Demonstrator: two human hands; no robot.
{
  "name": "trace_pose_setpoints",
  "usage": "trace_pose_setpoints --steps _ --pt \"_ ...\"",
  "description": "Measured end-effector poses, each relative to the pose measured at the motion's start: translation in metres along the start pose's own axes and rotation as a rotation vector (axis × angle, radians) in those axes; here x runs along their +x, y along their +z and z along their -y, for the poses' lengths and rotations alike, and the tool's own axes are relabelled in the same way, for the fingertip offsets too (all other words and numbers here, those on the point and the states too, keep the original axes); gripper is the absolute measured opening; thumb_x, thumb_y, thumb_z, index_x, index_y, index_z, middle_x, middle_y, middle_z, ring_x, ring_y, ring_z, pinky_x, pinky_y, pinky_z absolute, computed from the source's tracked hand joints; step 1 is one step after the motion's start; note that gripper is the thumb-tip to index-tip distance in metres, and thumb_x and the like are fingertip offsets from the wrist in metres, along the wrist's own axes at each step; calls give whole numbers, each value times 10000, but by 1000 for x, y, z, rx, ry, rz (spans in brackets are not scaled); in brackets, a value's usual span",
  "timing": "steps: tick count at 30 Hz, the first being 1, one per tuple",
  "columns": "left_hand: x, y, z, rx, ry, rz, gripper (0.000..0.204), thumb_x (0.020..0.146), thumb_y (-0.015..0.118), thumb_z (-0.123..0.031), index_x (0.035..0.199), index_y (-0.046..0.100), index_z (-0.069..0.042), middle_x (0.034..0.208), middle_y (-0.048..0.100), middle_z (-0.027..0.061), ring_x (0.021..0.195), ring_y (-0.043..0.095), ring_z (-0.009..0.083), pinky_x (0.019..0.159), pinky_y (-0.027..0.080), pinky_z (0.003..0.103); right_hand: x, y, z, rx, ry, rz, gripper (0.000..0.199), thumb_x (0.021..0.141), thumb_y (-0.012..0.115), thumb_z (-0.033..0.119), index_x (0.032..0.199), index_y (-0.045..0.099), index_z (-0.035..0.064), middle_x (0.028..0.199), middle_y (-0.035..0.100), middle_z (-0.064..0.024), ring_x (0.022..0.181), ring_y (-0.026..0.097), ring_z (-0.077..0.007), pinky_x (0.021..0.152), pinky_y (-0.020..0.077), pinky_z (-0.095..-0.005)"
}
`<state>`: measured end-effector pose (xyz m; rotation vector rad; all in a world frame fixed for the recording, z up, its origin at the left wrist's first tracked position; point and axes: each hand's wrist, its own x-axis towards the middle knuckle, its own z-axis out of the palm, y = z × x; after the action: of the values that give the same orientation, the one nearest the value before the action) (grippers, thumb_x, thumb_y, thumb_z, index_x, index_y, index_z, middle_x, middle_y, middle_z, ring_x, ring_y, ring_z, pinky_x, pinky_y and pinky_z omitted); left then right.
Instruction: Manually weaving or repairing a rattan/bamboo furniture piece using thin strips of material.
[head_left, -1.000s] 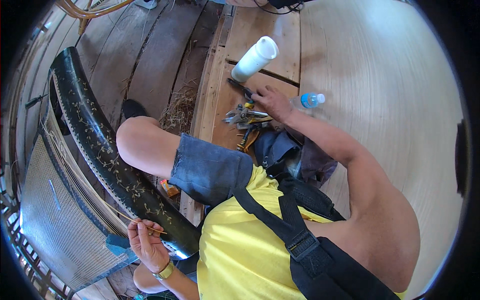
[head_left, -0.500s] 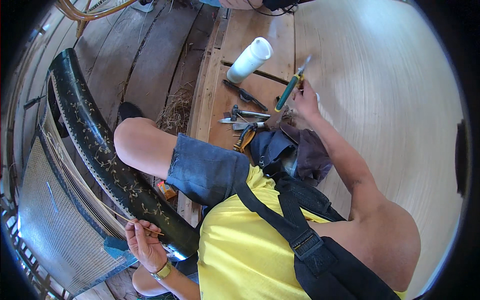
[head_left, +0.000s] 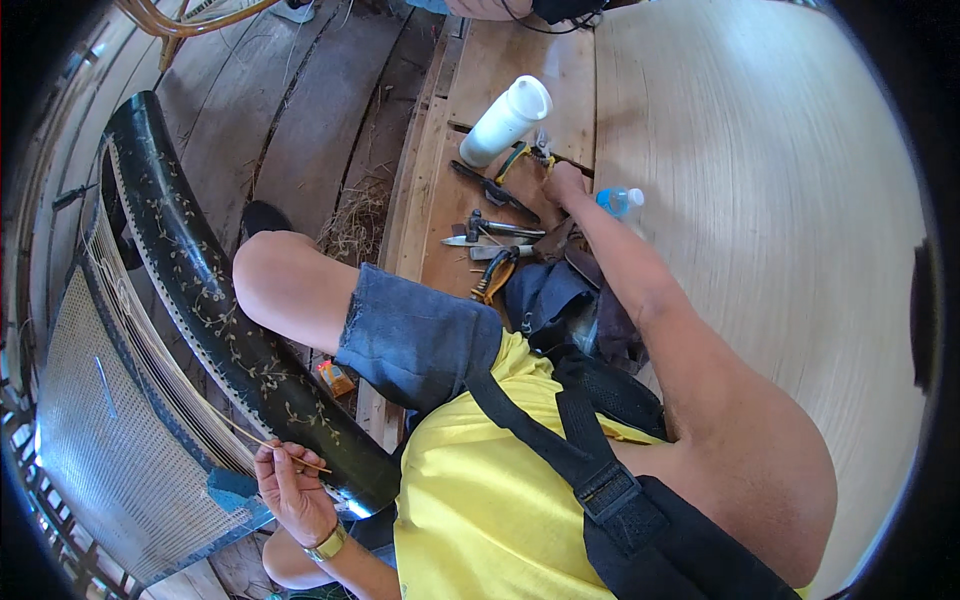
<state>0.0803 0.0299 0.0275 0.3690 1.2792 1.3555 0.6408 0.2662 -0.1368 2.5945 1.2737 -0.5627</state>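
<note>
My left hand [head_left: 294,490] pinches a thin cane strand [head_left: 248,434] between thumb and fingers, beside the lower end of a curved black frame [head_left: 228,300] painted with pale vines. The strand runs along a woven cane panel [head_left: 110,430] with rows of fine strands at its edge. Far out to the right, my right hand [head_left: 566,184] is closed on pruning shears [head_left: 516,156] with green and yellow handles, low over the wooden board. Their metal jaws point away from me, near a white cylindrical container [head_left: 508,122]. My right fingertips are partly hidden.
On the board [head_left: 530,182] lie a hammer [head_left: 500,230], a knife [head_left: 470,241], a black tool [head_left: 490,188] and yellow-black pliers [head_left: 492,277]. A small blue bottle [head_left: 615,201] is beside my right forearm. Dark cloth [head_left: 545,300] lies by my thigh. A cane chair part [head_left: 185,25] is at upper left.
My right hand has moved left and down to the board with the pruning shears, which have turned. The blue bottle has come into sight. My left hand has stayed on the cane strand.
</note>
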Motion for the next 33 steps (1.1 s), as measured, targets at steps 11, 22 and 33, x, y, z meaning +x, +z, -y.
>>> trace_pose_setpoints --steps 11,22,33 --pt "2 -2 1 -45 -2 7 153 1020 547 -114 1150 552 -32 913 663 96 720 645 177 637 546 285 -56 30 16 -53 -830 -133 346 852 669 214 1097 595 -18 1217 602 -237 1083 593 -424 931 501 -475" --pt "0 -3 -1 -140 -11 -19 146 1024 530 -100 1148 558 -26 912 660 112 555 465 51 506 365 178 -80 24 9 356 -676 171 583 795 694 200 1289 478 -23 1110 629 -283 1072 618 -408 904 500 -438" --pt "-1 -3 1 -98 4 -46 153 1028 527 -113 1148 562 -24 896 663 109 511 414 33 475 332 170 -109 14 95 54 -672 159 367 822 752 330 1051 637 68 1022 704 -161 1000 671 -347 829 516 -436"
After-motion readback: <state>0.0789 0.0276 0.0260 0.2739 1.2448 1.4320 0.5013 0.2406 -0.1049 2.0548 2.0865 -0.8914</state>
